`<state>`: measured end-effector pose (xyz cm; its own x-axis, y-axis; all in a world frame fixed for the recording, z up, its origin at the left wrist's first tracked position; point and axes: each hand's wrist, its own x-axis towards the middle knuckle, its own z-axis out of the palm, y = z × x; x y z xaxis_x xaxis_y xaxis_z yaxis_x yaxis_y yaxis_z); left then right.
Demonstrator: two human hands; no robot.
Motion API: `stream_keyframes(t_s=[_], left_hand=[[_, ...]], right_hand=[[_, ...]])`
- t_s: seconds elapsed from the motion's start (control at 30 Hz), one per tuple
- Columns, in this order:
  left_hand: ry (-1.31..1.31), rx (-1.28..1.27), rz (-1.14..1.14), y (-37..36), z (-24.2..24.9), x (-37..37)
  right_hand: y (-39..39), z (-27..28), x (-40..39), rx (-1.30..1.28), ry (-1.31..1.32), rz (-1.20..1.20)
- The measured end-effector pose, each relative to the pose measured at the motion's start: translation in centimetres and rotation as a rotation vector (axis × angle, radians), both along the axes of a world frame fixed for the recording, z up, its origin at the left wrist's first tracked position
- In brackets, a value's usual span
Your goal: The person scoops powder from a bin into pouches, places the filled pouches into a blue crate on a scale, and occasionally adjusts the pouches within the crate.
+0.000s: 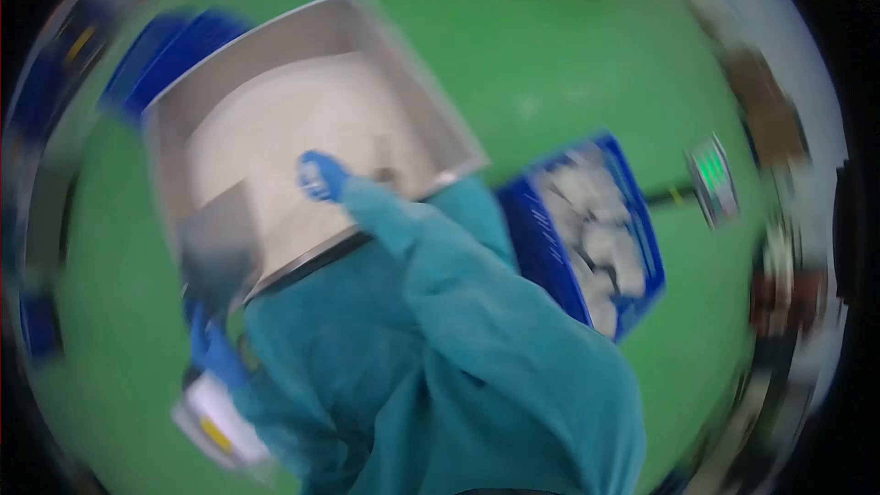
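A large metal bin (417, 101) holds a layer of pale powder (293, 110). Over the powder is my right hand (321, 176), blue-gloved, with its fingers closed; what they hold, if anything, is too blurred to tell. A small grey object (385, 165) lies just to the right of it. At the bin's lower left corner my left hand (213, 339), also blue-gloved, is wrapped round the lower end of a grey metal scoop (220, 243), whose broad part overlaps the bin's left wall.
A blue crate (541, 247) of filled white bags (596, 220) stands right of the bin. Beyond it is a scale display (712, 179) with green digits. Blue crates (170, 55) sit at the upper left. A white and yellow object (220, 422) lies below my left hand.
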<state>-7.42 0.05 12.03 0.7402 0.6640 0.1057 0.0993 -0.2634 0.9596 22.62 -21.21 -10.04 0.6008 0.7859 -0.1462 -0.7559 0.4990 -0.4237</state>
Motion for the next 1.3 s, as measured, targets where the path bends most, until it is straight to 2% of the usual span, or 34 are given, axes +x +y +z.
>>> stream_keyframes(t_s=[0.03,0.07,0.13,0.2,0.23,0.27,0.3,0.33,0.37,0.4,0.43,0.47,0.5,0.57,0.63,0.7,0.8,0.93,0.97,1.0,1.07,1.13,1.2,1.27,1.3], left_hand=[[0.043,0.133,-0.058,-0.7,-0.5,0.9],[0.086,0.191,-0.092,-2.9,0.0,1.2],[0.166,0.279,-0.118,-6.3,0.0,1.9],[0.254,0.322,-0.121,-8.9,-0.7,2.5],[0.188,0.332,-0.153,-6.2,2.7,0.8],[0.13,0.342,-0.187,-6.9,2.4,1.0],[0.073,0.35,-0.216,-7.3,2.2,1.1],[0.126,0.323,-0.213,-7.4,1.9,1.2],[0.178,0.297,-0.206,-7.3,1.1,1.6],[0.23,0.27,-0.196,-7.5,1.0,1.8],[0.241,0.244,-0.213,-8.1,1.6,1.9],[0.25,0.222,-0.228,-9.2,1.2,2.0],[0.262,0.199,-0.246,-9.9,1.4,2.2],[0.21,0.178,-0.309,-10.4,1.2,2.6],[0.181,0.156,-0.36,-11.2,1.1,2.8],[0.169,0.142,-0.39,-12.0,1.4,3.0],[0.161,0.171,-0.39,-11.8,1.0,3.3],[0.202,0.154,-0.384,-10.8,0.1,3.6],[0.241,0.148,-0.38,-10.6,0.2,3.8],[0.287,0.146,-0.375,-10.3,0.1,3.8],[0.182,0.172,-0.394,-8.2,-2.0,5.0],[0.116,0.193,-0.364,-7.6,-2.0,5.2],[0.084,0.204,-0.289,-8.7,0.4,5.7],[-0.008,0.122,-0.288,-7.5,0.0,7.0],[-0.051,0.082,-0.278,-7.1,0.0,7.5]], right_hand=[[-5.3,11.2,-3.2,-0.395,0.013,-0.208],[-10.2,12.2,-4.2,-0.375,0.059,-0.286],[-18.3,11.3,-4.9,-0.32,0.1,-0.433],[-27.8,6.9,-6.2,-0.267,0.102,-0.584],[-29.0,9.1,-9.4,-0.229,0.041,-0.681],[-33.9,7.8,-11.6,-0.351,0.128,-0.705],[-38.0,9.7,-14.7,-0.254,0.202,-0.793],[-43.3,5.6,-16.8,-0.254,0.146,-0.887],[-46.6,9.2,-21.1,-0.361,0.147,-0.973],[-49.9,10.7,-23.8,-0.685,0.319,-1.115],[-53.6,9.2,-26.2,-0.648,0.334,-1.147],[-59.3,2.7,-28.0,-0.428,0.302,-1.154],[-61.2,3.3,-29.8,-0.552,0.373,-1.235],[-62.5,3.8,-32.0,-0.827,0.47,-1.308],[-63.6,2.6,-32.9,-1.11,0.493,-1.279],[-64.3,1.2,-33.1,-1.432,0.479,-1.178],[-65.2,-1.1,-33.0,-1.929,0.349,-0.873],[-66.2,-2.5,-32.7,-2.302,0.108,-0.686],[-66.4,-2.6,-32.6,-2.35,0.066,-0.686],[-66.0,-0.3,-32.3,-2.325,0.081,-0.691],[-61.0,8.7,-31.3,-2.267,0.109,-0.683],[-56.3,14.3,-29.9,-2.175,-0.043,-0.929],[-54.9,9.2,-25.5,-2.127,-0.403,-1.324],[-50.1,15.0,-22.6,-1.881,-0.453,-0.778],[-46.7,16.7,-20.9,-1.882,-0.511,-0.822]])
